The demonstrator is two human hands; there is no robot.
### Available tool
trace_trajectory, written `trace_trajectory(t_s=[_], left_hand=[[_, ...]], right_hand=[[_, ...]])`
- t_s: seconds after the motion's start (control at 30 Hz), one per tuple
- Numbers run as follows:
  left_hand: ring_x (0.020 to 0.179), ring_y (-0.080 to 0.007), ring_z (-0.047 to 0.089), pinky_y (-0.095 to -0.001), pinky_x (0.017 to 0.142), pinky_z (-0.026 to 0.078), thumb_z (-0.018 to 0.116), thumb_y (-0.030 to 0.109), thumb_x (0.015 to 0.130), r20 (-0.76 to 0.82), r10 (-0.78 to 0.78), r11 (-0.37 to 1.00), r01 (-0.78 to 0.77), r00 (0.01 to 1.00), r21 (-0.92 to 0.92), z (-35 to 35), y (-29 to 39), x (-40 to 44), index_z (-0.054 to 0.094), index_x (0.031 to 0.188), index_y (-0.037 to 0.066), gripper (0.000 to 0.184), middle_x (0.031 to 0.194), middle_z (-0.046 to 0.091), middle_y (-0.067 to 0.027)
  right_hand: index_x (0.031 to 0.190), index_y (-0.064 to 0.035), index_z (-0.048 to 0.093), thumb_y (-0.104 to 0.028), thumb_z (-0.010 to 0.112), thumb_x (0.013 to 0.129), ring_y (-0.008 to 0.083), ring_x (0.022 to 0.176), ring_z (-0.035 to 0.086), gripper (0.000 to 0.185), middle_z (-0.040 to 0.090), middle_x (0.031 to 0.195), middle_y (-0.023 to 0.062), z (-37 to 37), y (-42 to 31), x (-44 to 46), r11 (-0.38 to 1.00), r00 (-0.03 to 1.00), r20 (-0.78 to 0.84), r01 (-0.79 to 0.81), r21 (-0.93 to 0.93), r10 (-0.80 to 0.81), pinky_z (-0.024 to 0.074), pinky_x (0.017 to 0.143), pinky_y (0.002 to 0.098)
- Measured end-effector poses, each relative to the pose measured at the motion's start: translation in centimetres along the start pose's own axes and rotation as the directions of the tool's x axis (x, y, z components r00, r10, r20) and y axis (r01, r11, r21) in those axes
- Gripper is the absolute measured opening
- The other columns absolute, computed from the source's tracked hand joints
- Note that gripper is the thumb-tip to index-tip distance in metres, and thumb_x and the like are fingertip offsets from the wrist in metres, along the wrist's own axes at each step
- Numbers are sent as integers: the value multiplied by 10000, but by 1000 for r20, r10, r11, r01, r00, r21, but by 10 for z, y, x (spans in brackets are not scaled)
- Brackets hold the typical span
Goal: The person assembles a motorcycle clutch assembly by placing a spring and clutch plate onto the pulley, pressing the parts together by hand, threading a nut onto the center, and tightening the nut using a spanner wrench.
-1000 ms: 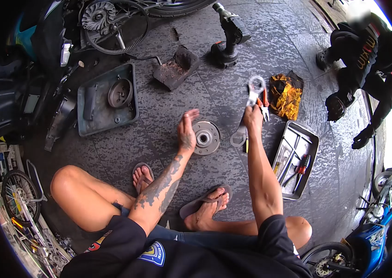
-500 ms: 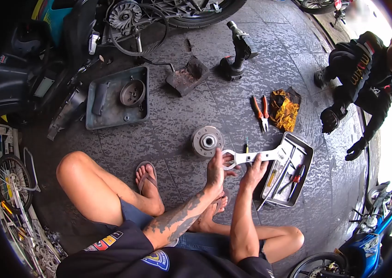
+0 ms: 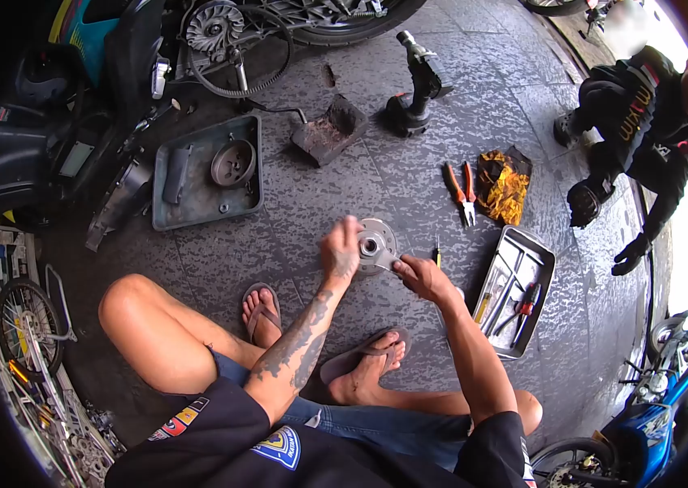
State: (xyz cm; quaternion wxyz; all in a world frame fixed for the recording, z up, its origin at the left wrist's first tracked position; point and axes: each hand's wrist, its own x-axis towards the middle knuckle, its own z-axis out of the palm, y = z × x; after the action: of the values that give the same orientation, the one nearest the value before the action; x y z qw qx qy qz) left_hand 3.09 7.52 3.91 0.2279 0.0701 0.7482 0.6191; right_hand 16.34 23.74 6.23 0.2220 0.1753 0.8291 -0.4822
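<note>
On the floor in front of me lies a round metal clutch assembly (image 3: 390,233) with a nut at its centre. My right hand (image 3: 425,279) is closed around a flat silver wrench (image 3: 384,259), whose ring end sits over the middle of the clutch. My left hand (image 3: 340,249) is at the clutch's left edge, its fingers stretched upward and slightly blurred, with nothing visible in them. Whether it touches the rim I cannot tell. A small screwdriver (image 3: 438,254) lies to the right of the clutch.
A grey tool tray (image 3: 509,352) with several tools is on the right, below orange-handled pliers (image 3: 464,193) and a yellow-black packet (image 3: 505,187). Farther away are an impact wrench (image 3: 419,89), a dark tray (image 3: 167,221) and a motorbike wheel (image 3: 360,31). A person (image 3: 644,122) crouches at right.
The wrench was held up in both hands below the clutch; now its ring end is over the clutch centre. My left hand has let go of it and moved up and left.
</note>
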Motion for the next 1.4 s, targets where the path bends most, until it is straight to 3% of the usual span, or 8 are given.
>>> trace_trajectory(t_s=[0.03, 0.07, 0.1, 0.23, 0.5, 0.9, 1.03, 1.4], left_hand=[[746, -245, 673, -344, 636, 535, 445, 335, 1020, -248, 117, 979, -70, 962, 192, -2, -2, 0, 641, 954, 21, 376, 783, 683, -78], [976, -285, 637, -384, 886, 481, 407, 288, 1024, -233, 127, 954, -55, 964, 295, -5, -4, 3, 652, 1017, 44, 346, 959, 692, -96], [976, -285, 637, -384, 886, 481, 407, 288, 1024, -228, 124, 951, -50, 966, 305, -4, -6, 3, 652, 1017, 44, 346, 959, 692, -96], [1326, -321, 429, -481, 1104, 312, 426, 366, 999, 203, 517, 531, -497, 832, 687, 18, -14, 0, 547, 1270, 49, 434, 1399, 498, -147], [1339, -333, 417, -529, 1126, 272, 473, 282, 958, 511, 482, 307, -683, 712, 662, 36, -36, 9, 568, 1295, 45, 423, 1394, 513, -130], [1303, -297, 465, -483, 1119, 305, 405, 181, 943, 410, 476, 466, -619, 778, 632, 36, -24, 12, 452, 1400, 28, 484, 1405, 499, -142], [1321, -344, 442, -428, 1110, 335, 338, 108, 925, 247, 422, 787, -488, 872, 378, 30, -27, 17, 349, 1439, -5, 527, 1428, 456, -190], [1218, -299, 541, -359, 1044, 386, 290, 177, 981, 116, 336, 932, -348, 935, 99, 30, -28, 13, 328, 1461, 51, 497, 1366, 540, -183]], right_hand=[[1017, -78, 637, -484, 435, 991, 432, 794, 634, 454, 663, 840, 221, 3, 3, 2, 982, 993, -90, 54, -180, -71, 495, 695, 517], [1022, -108, 641, -504, 434, 984, 451, 850, 620, 448, 665, 855, 226, 2, 5, 6, 968, 996, -89, 4, -250, -27, 485, 727, 527], [1016, -107, 647, -521, 430, 979, 439, 854, 630, 469, 670, 863, 219, 0, 10, 10, 961, 997, -72, 16, -277, -37, 490, 728, 524], [988, -106, 659, -541, 429, 971, 426, 864, 640, 491, 675, 859, 213, -8, 24, 32, 959, 999, -37, -11, -282, 1, 499, 753, 519], [1114, -145, 686, -612, 432, 940, 406, 954, 640, 560, 691, 979, 195, -35, 30, 54, 939, 987, 146, 113, -325, -69, 510, 821, 475], [1067, -128, 701, -600, 428, 945, 424, 920, 645, 559, 690, 924, 210, -45, 17, 56, 971, 958, 280, 5, -238, 63, 502, 822, 504], [1083, -135, 707, -604, 421, 944, 408, 916, 654, 567, 700, 925, 189, -51, 15, 59, 936, 970, 243, 84, -342, 2, 505, 831, 496], [1083, -132, 712, -595, 441, 942, 384, 892, 675, 555, 701, 894, 201, -31, 18, 41, 976, 988, 137, -44, -212, 75, 520, 822, 485]])
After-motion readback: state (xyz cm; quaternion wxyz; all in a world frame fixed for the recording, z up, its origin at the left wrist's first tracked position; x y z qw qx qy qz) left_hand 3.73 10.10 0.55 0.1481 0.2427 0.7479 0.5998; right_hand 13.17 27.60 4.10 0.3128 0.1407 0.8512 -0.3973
